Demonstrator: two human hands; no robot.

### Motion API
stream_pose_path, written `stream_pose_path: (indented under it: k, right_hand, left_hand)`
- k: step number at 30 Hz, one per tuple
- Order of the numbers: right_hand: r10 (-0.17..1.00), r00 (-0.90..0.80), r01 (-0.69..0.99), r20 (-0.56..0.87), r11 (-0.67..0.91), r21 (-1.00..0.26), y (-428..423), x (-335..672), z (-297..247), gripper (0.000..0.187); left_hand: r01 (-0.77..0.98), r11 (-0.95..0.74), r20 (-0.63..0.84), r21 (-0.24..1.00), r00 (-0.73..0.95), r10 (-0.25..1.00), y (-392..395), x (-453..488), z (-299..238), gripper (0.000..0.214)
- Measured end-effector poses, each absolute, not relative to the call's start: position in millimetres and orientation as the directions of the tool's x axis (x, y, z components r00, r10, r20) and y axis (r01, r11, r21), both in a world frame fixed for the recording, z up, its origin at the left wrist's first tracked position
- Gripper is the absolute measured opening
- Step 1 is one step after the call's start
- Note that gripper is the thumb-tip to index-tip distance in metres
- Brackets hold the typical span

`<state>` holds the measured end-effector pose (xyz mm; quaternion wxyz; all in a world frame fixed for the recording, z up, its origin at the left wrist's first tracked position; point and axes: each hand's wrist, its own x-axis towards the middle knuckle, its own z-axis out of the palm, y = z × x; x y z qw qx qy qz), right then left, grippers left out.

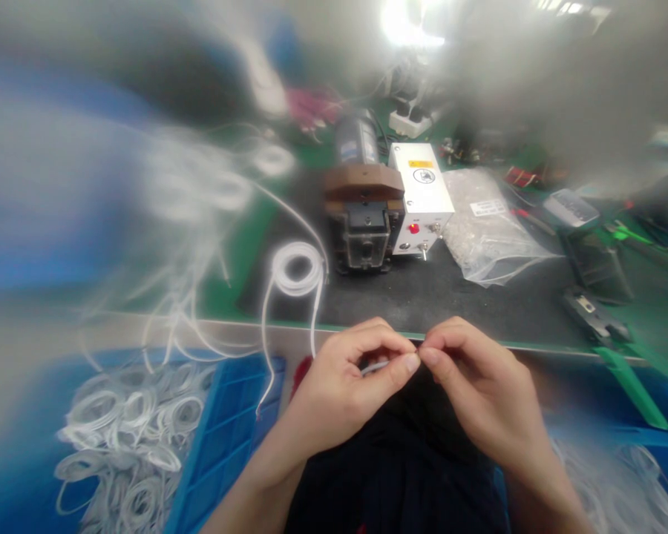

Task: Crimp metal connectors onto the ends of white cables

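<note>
A coiled white cable [298, 268] lies on the black mat near the bench's front edge, with one of its ends hanging over that edge. My left hand [361, 374] pinches a white cable end between thumb and forefinger, in front of the edge. Fingertip to fingertip with it, my right hand [482, 378] is closed in a pinch at the cable's tip. What the right fingertips grip is too small to make out. Beyond my hands stands a machine with a brown top and a clear front cover [367, 245], beside a white control box [421, 196] with a lit red switch.
Blue bins of coiled white cables [139, 430] sit at lower left and lower right. A clear plastic bag of small parts [482, 222] lies right of the control box. Green-handled crimping pliers [601, 319] rest at the right edge. Another person's gloved hand [312, 107] is at the back.
</note>
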<state>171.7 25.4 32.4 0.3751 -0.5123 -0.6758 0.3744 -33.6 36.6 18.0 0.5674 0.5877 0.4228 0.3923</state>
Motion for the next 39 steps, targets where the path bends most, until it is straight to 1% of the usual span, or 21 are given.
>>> stream_pose_path:
  k: [3, 6, 8, 12, 17, 22, 24, 28, 33, 36, 39]
  right_hand:
    - [0.975, -0.214, 0.374, 0.065, 0.144, -0.916, 27, 175, 33, 0.013]
    - [0.969, -0.248, 0.295, 0.007, 0.082, -0.952, 29, 178, 34, 0.004]
    - [0.969, -0.245, 0.258, 0.005, 0.07, -0.963, 29, 178, 34, 0.002]
    - [0.986, -0.163, 0.243, 0.02, 0.06, -0.968, 27, 173, 32, 0.014]
    - [0.993, -0.093, 0.185, -0.077, -0.059, -0.981, 23, 166, 29, 0.019]
    - [0.974, -0.129, 0.057, -0.185, -0.179, -0.982, 19, 165, 27, 0.023]
    - [0.977, -0.141, 0.055, -0.163, -0.156, -0.986, 18, 166, 27, 0.022]
    - [0.988, -0.142, 0.123, -0.059, -0.041, -0.992, 18, 165, 30, 0.017]
    - [0.992, -0.122, 0.196, 0.018, 0.042, -0.98, 17, 160, 35, 0.012]
    - [0.994, -0.111, 0.151, -0.012, 0.005, -0.989, 17, 162, 34, 0.015]
    - [0.975, -0.162, 0.015, -0.153, -0.152, -0.988, 20, 168, 28, 0.019]
  left_hand:
    - [0.07, -0.027, 0.002, 0.997, 0.328, 0.945, 37, -33, 19, 0.011]
    - [0.1, -0.052, 0.017, 0.994, 0.322, 0.947, 35, -31, 21, 0.012]
    - [0.128, -0.071, 0.026, 0.989, 0.322, 0.946, 34, -29, 22, 0.012]
    - [0.19, -0.129, 0.074, 0.973, 0.274, 0.959, 30, -25, 23, 0.012]
    - [0.262, -0.186, 0.14, 0.947, 0.185, 0.973, 26, -21, 20, 0.012]
    - [0.255, -0.199, 0.159, 0.946, 0.167, 0.973, 24, -21, 20, 0.013]
    - [0.24, -0.197, 0.158, 0.95, 0.172, 0.972, 24, -22, 21, 0.013]
    - [0.23, -0.183, 0.144, 0.956, 0.177, 0.974, 24, -22, 20, 0.011]
    - [0.222, -0.18, 0.145, 0.958, 0.162, 0.976, 25, -21, 22, 0.012]
    - [0.198, -0.17, 0.131, 0.966, 0.195, 0.972, 26, -22, 24, 0.012]
    - [0.161, -0.169, 0.122, 0.972, 0.266, 0.956, 28, -25, 24, 0.013]
